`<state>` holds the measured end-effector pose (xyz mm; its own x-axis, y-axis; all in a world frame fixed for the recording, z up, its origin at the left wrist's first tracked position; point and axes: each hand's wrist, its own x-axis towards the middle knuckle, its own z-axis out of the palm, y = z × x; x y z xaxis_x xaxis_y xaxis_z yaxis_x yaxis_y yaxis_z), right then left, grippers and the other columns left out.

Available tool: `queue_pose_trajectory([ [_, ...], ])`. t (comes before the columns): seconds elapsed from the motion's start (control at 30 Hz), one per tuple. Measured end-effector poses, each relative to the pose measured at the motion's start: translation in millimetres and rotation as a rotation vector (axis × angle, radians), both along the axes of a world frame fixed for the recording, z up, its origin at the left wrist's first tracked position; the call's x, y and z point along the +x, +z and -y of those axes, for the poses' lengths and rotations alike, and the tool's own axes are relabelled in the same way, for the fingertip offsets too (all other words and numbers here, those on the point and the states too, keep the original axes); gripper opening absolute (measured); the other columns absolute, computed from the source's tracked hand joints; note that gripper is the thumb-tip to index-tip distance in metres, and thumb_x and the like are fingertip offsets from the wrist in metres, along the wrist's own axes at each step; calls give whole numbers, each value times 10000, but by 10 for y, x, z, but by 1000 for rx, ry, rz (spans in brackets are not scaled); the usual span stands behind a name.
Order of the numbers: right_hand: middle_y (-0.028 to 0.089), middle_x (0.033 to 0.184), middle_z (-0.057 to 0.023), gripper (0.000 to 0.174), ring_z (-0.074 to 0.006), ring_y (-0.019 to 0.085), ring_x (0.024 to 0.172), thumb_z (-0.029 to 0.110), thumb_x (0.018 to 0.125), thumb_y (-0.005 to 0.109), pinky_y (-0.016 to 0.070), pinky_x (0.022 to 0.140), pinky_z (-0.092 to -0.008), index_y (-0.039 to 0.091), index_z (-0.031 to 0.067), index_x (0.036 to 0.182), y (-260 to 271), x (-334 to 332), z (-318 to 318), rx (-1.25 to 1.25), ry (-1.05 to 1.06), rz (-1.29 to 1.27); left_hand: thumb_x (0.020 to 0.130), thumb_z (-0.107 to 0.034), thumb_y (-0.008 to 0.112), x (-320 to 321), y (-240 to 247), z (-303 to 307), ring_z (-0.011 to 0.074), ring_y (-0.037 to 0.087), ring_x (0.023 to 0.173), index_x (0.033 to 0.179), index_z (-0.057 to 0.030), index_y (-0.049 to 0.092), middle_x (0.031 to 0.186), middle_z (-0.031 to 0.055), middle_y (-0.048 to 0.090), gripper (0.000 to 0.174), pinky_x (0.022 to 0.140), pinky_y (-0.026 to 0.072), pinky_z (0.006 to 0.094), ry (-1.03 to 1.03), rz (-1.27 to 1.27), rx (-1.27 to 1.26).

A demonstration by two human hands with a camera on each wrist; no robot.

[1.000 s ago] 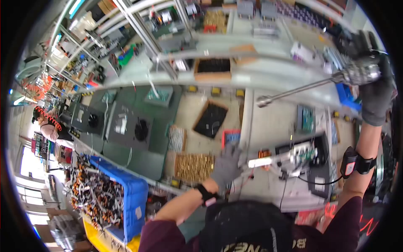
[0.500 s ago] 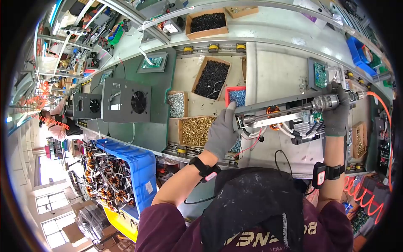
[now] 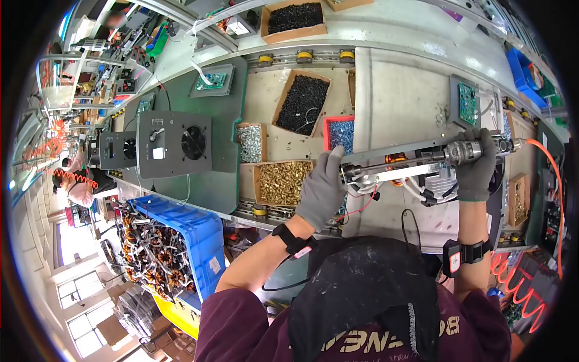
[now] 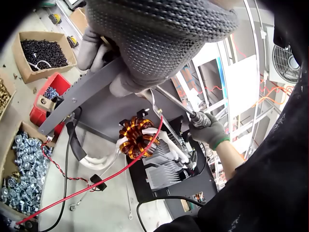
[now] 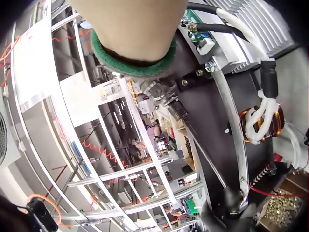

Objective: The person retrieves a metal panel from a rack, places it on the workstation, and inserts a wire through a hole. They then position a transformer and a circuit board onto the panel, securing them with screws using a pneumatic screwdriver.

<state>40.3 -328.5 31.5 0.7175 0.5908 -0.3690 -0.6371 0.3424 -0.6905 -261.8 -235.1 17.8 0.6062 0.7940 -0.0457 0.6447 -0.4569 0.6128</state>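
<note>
My right hand, in a grey glove, grips the body of an air screwdriver at the right of the head view. Its long shaft runs left along a dark metal housing, and the tip is right beside my left fingers. My left hand holds the housing's left end, with fingers and thumb over the panel edge in the left wrist view. Inside the housing are a copper coil, white cables and a finned heat sink. A metal strip lies beside the screwdriver shaft.
Boxes of black screws, brass parts and silver screws stand left of my left hand, near a red tray. A fan unit sits farther left. An orange air hose trails from the screwdriver. A blue crate holds coils.
My right hand has brought the screwdriver down from the upper right to lie along the housing. My left hand has moved to the housing's left end. The head view has shifted too.
</note>
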Motion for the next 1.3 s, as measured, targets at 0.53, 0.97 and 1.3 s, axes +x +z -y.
queue_pose_trajectory([
  [0.53, 618, 904, -90, 241, -208, 599, 855, 275, 936, 520, 513, 767, -383, 579, 42, 953, 70, -60, -5, -57, 14, 30, 601, -4, 713, -20, -102, -37, 362, 595, 764, 1314, -82, 379, 1064, 161, 513, 791, 666, 499, 426, -17, 33, 122],
  [0.97, 603, 857, -103, 271, -230, 592, 826, 283, 953, 482, 510, 745, -386, 568, 31, 902, -64, 32, 67, 14, 77, 75, 621, -22, 734, -20, -87, -29, 383, 581, 895, 1316, -88, 379, 1105, 165, 513, 783, 746, 500, 429, -11, 8, 103],
  [1.3, 633, 893, -87, 168, -205, 628, 838, 176, 894, 596, 547, 792, -410, 615, 43, 994, 601, 238, -191, 66, 121, 137, 730, -41, 615, -47, -88, -60, 405, 581, 897, 1320, -100, 374, 1105, 182, 517, 639, 737, 493, 476, -17, -41, 71],
])
